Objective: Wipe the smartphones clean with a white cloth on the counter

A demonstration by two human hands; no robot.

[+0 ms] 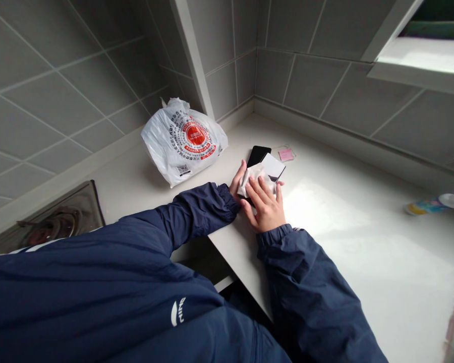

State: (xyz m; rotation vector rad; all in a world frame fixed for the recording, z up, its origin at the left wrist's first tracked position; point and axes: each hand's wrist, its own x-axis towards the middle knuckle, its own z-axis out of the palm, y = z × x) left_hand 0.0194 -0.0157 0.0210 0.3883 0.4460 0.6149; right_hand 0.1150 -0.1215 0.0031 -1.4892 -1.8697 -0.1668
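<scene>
My left hand (236,182) grips a phone (276,168) from its near side, thumb along the edge and fingertips showing past the far side. Its glossy face mirrors bright light. Over the lower part of that face lies a crumpled white tissue (245,184). My right hand (265,204) holds the tissue down against the phone with its fingers laid across it, the thumb apart. Just behind, a flat black object (258,154) like another phone rests on the counter, partly covered. Beside it lies a small clear piece with a pink label (286,154).
A full white plastic bag (185,143) with red print stands left of my hands on the pale counter (325,262). A gas stove (56,222) is at far left. On the right lies a yellow and blue packet (427,206). Grey tiled walls (306,80) enclose the corner.
</scene>
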